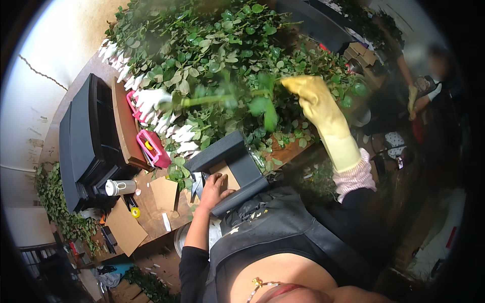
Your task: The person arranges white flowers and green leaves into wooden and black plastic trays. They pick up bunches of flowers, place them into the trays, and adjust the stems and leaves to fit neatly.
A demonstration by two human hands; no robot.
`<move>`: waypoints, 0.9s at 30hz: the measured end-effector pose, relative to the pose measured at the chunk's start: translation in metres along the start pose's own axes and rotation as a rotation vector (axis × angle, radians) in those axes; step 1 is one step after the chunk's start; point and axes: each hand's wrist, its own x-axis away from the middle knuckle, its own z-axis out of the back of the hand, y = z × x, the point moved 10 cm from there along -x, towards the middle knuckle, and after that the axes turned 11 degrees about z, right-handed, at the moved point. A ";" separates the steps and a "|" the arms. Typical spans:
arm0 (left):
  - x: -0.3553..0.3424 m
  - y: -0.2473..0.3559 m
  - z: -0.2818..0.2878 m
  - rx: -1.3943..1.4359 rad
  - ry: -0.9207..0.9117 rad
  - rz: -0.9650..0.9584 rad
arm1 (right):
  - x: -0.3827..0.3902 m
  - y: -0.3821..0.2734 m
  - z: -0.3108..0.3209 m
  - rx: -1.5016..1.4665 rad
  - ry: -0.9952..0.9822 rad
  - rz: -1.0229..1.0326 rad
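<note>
My right hand (303, 93), in a yellow rubber glove, is closed on a leafy green stem (225, 99), blurred, with a white head (154, 99) at its left end, held above the heap of foliage. My left hand (214, 189) is bare and rests in a dark grey ridged trough (247, 174), fingers bent on a piece of cardboard (227, 171). I cannot make out whether it grips anything. Dark and silvery material (197, 184) lies beside that hand at the trough's left end.
A large heap of leafy stems with white heads (212, 40) covers the table (156, 222). At left stand black stacked trays (86, 141), pink plastic items (154, 149), a white bottle (119, 187) and cardboard pieces (126, 227). Another person (429, 101) works at right, behind my right arm.
</note>
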 end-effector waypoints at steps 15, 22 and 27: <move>-0.003 -0.008 -0.013 0.091 -0.126 0.031 | 0.184 0.072 -0.183 -0.009 -1.110 -0.622; -0.011 -0.009 -0.019 0.047 -0.201 0.001 | 0.063 0.081 -0.249 0.403 -0.709 -0.166; -0.004 -0.014 -0.017 0.062 -0.166 0.021 | -0.015 0.034 -0.141 0.080 -0.112 -0.123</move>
